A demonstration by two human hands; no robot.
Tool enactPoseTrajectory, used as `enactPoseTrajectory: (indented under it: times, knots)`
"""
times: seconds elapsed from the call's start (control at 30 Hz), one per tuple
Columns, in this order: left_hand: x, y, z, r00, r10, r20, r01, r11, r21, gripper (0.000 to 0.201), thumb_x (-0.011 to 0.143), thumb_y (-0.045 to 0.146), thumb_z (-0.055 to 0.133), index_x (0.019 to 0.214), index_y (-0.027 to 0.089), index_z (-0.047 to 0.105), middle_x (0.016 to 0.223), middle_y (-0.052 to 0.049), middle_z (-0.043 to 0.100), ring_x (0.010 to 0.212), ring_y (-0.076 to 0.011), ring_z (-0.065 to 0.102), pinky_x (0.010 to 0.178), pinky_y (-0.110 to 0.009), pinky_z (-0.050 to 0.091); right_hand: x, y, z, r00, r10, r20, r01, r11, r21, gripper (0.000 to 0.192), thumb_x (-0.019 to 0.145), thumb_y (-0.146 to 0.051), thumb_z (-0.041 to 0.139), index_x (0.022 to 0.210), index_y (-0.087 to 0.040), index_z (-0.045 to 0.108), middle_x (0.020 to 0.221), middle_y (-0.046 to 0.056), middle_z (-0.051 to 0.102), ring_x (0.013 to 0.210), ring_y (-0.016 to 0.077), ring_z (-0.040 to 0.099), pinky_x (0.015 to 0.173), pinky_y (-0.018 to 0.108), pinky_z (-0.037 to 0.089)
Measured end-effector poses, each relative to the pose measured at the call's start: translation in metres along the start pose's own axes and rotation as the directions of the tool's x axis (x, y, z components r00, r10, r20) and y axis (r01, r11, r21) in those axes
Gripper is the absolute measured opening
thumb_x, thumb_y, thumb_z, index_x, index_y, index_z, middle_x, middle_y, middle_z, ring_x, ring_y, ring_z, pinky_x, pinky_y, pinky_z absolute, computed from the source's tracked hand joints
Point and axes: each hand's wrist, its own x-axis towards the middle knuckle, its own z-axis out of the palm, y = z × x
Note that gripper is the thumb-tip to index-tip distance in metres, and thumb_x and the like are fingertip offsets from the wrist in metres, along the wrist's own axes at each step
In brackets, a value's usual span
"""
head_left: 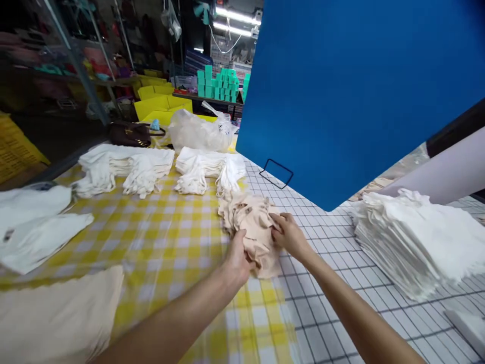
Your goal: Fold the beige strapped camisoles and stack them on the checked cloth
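Observation:
A crumpled beige garment (250, 222) lies on the table where the yellow checked cloth (162, 242) meets the white grid cloth (333, 263). My left hand (238, 258) grips its near left edge. My right hand (288, 233) pinches its right edge. Both hands are closed on the fabric.
Two bundles of white garments (125, 169) (210, 169) lie behind it, a tall white stack (413, 242) at the right, flat white pieces (34, 227) at the left, a beige piece (56, 313) at the near left. A blue board (359, 91) stands behind, with a plastic bag (199, 131) beside it.

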Motion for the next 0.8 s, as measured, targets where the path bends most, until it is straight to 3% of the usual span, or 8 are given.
enactPoseTrajectory:
  times: [0.1, 0.17, 0.2, 0.27, 0.33, 0.43, 0.63, 0.8]
  knots:
    - [-0.048, -0.024, -0.043, 0.994, 0.077, -0.074, -0.059, 0.973, 0.223, 0.057, 0.073, 0.036, 0.053, 0.126, 0.021, 0.040, 0.135, -0.010, 0.043, 0.126, -0.0260, 0.037, 0.100, -0.046, 0.032, -0.058, -0.020, 0.037, 1.000, 0.026, -0.017, -0.027, 0.996, -0.088, 0.052, 0.077, -0.015, 0.042, 0.129, -0.017, 0.045, 0.126, 0.016, 0.041, 0.091, 0.0255, 0.059, 0.072, 0.038, 0.051]
    - [-0.087, -0.042, -0.078, 0.986, 0.167, 0.025, -0.158, 0.863, 0.479, 0.066, 0.072, 0.032, 0.053, 0.134, 0.022, 0.033, 0.143, -0.009, 0.032, 0.132, -0.0260, 0.026, 0.106, -0.045, 0.024, -0.102, -0.035, 0.049, 0.998, -0.015, -0.061, 0.009, 0.995, -0.097, 0.050, 0.080, -0.015, 0.039, 0.129, -0.018, 0.043, 0.129, 0.016, 0.039, 0.100, 0.0263, 0.056, 0.075, 0.037, 0.051]
    - [-0.106, -0.051, -0.097, 0.976, 0.192, 0.101, -0.212, 0.753, 0.623, 0.068, 0.072, 0.030, 0.052, 0.136, 0.020, 0.030, 0.145, -0.011, 0.028, 0.134, -0.0267, 0.022, 0.107, -0.046, 0.020, -0.123, -0.044, 0.053, 0.996, -0.058, -0.073, 0.051, 0.993, -0.103, 0.049, 0.080, -0.014, 0.039, 0.129, -0.019, 0.044, 0.130, 0.015, 0.038, 0.107, 0.0266, 0.052, 0.079, 0.038, 0.050]
    - [-0.139, -0.069, -0.136, 0.930, 0.236, 0.282, -0.356, 0.382, 0.853, 0.071, 0.069, 0.025, 0.053, 0.136, 0.016, 0.032, 0.145, -0.013, 0.028, 0.135, -0.0283, 0.018, 0.109, -0.048, 0.012, -0.161, -0.060, 0.061, 0.983, -0.171, -0.071, 0.162, 0.979, -0.124, 0.050, 0.080, -0.011, 0.037, 0.128, -0.022, 0.044, 0.134, 0.012, 0.037, 0.119, 0.0261, 0.043, 0.089, 0.039, 0.045]
    - [-0.161, -0.084, -0.170, 0.872, 0.253, 0.420, -0.442, 0.033, 0.897, 0.065, 0.073, 0.025, 0.050, 0.135, 0.017, 0.035, 0.146, -0.011, 0.024, 0.136, -0.0287, 0.011, 0.109, -0.052, 0.006, -0.189, -0.072, 0.070, 0.967, -0.246, -0.063, 0.236, 0.962, -0.137, 0.045, 0.083, -0.012, 0.034, 0.125, -0.023, 0.047, 0.136, 0.011, 0.038, 0.121, 0.0249, 0.040, 0.093, 0.041, 0.042]
    - [-0.175, -0.096, -0.199, 0.790, 0.206, 0.578, -0.530, -0.245, 0.812, 0.055, 0.081, 0.034, 0.045, 0.134, 0.022, 0.038, 0.149, -0.007, 0.017, 0.137, -0.0238, 0.010, 0.111, -0.047, 0.009, -0.211, -0.084, 0.083, 0.971, -0.225, -0.082, 0.208, 0.962, -0.175, 0.037, 0.088, -0.017, 0.033, 0.117, -0.022, 0.054, 0.128, 0.011, 0.047, 0.114, 0.0240, 0.047, 0.092, 0.039, 0.043]
    - [-0.172, -0.103, -0.204, 0.761, 0.208, 0.615, -0.504, -0.406, 0.762, 0.058, 0.084, 0.046, 0.039, 0.136, 0.019, 0.035, 0.148, -0.009, 0.019, 0.137, -0.0250, 0.010, 0.112, -0.045, 0.009, -0.229, -0.101, 0.077, 0.986, -0.113, -0.123, 0.075, 0.958, -0.276, 0.033, 0.087, -0.014, 0.033, 0.100, -0.021, 0.062, 0.106, 0.011, 0.060, 0.097, 0.0222, 0.056, 0.085, 0.034, 0.044]
    - [-0.173, -0.104, -0.208, 0.756, 0.203, 0.623, -0.543, -0.338, 0.769, 0.063, 0.083, 0.048, 0.039, 0.136, 0.015, 0.035, 0.148, -0.012, 0.019, 0.137, -0.0271, 0.009, 0.113, -0.045, 0.005, -0.208, -0.122, 0.060, 0.987, -0.146, -0.069, 0.107, 0.914, -0.392, 0.033, 0.084, -0.010, 0.036, 0.102, -0.018, 0.063, 0.130, 0.011, 0.049, 0.122, 0.0249, 0.039, 0.095, 0.038, 0.035]
